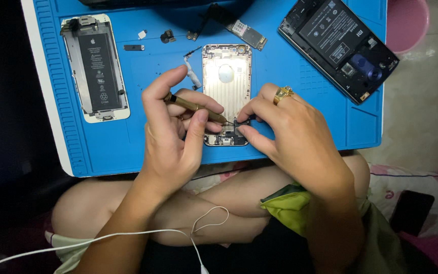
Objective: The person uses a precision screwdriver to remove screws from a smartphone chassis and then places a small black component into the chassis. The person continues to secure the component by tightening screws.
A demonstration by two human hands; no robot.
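While the blue mat (128, 147) is spread under everything, an opened phone shell (226, 76) is laid at its middle, its long axis running away from the person. At the shell's near end a small dark part (242, 124) is pinched narrowly by the right hand (292, 137). A brass-handled tool (194, 107) is gripped by the left hand (171, 137), its tip pointed right, touching that part, so both hands are equally close.
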